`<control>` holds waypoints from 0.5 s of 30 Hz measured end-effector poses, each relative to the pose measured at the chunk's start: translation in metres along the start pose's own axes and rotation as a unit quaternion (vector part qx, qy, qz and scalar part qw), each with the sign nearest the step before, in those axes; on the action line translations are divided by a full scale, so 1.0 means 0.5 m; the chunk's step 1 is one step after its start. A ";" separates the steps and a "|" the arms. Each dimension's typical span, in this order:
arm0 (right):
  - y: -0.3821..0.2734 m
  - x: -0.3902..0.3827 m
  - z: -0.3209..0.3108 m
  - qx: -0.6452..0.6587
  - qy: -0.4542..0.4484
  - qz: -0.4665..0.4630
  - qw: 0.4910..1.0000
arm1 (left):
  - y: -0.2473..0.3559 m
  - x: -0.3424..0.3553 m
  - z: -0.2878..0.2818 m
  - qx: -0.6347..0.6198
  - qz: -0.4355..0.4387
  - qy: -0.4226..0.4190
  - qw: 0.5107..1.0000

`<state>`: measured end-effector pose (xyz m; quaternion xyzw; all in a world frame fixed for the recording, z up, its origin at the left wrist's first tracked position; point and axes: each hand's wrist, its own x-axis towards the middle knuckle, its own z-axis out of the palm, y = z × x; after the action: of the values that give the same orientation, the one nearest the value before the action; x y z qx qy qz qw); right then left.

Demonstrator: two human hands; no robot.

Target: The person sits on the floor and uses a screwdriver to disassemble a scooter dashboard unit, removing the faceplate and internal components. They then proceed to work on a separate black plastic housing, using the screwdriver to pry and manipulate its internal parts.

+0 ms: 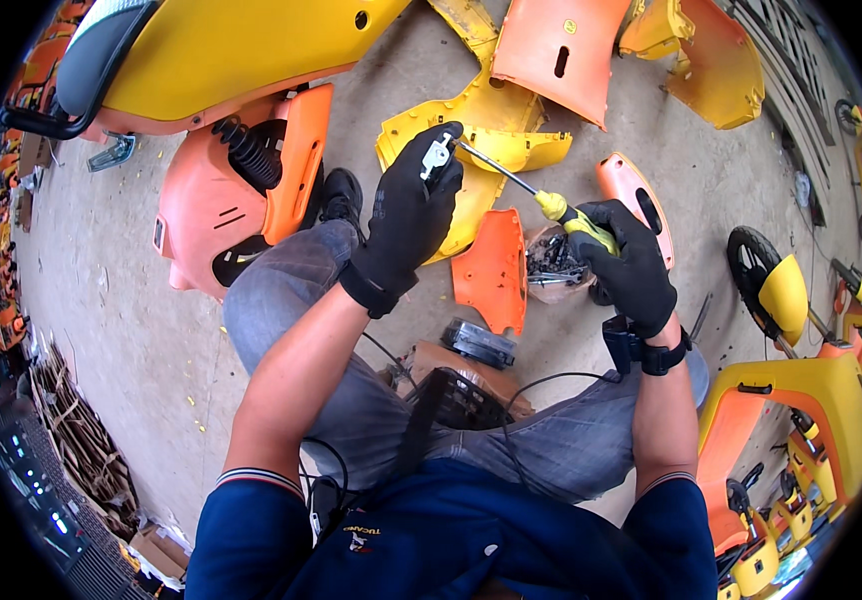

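Note:
My left hand (403,210), in a black glove, is closed around a small whitish metal part (437,157) with holes in it. In my right hand (633,268), also gloved, is a screwdriver (554,206) with a yellow-green and black handle. Its shaft slants up to the left, and the tip reaches the metal part or lies right beside it; I cannot tell which. Under the hands lie yellow plastic panels (471,115) and a small orange panel (491,270). A bag of screws and small metal pieces (554,262) sits just below the screwdriver handle.
A yellow and orange scooter (241,60) with a black shock absorber (248,152) stands at the upper left. Orange panels (557,55) lie ahead. A wheel (754,275) and yellow scooter bodies (836,405) are at the right. Cardboard (156,548) lies at the lower left.

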<state>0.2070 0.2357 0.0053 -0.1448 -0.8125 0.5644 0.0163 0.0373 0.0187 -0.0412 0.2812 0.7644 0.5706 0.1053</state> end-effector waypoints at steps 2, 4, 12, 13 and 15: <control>0.008 0.000 0.005 0.006 0.008 0.038 0.999 | 0.001 0.000 0.000 0.002 0.000 0.000 1.000; 0.001 -0.001 0.005 0.041 0.002 0.085 0.996 | -0.001 0.001 0.001 0.002 -0.002 -0.003 1.000; -0.001 0.000 0.010 -0.016 0.047 -0.046 0.998 | 0.011 0.001 0.002 -0.014 -0.014 -0.006 1.000; -0.001 -0.001 0.009 -0.026 0.046 -0.040 0.998 | 0.011 0.000 0.003 -0.016 -0.016 -0.008 1.000; 0.000 -0.004 0.006 -0.047 0.045 -0.026 0.998 | 0.010 -0.001 0.004 -0.021 -0.019 -0.010 1.000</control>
<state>0.2085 0.2327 0.0044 -0.1495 -0.8403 0.5175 0.0606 0.0402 0.0210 -0.0370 0.2700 0.7566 0.5813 0.1295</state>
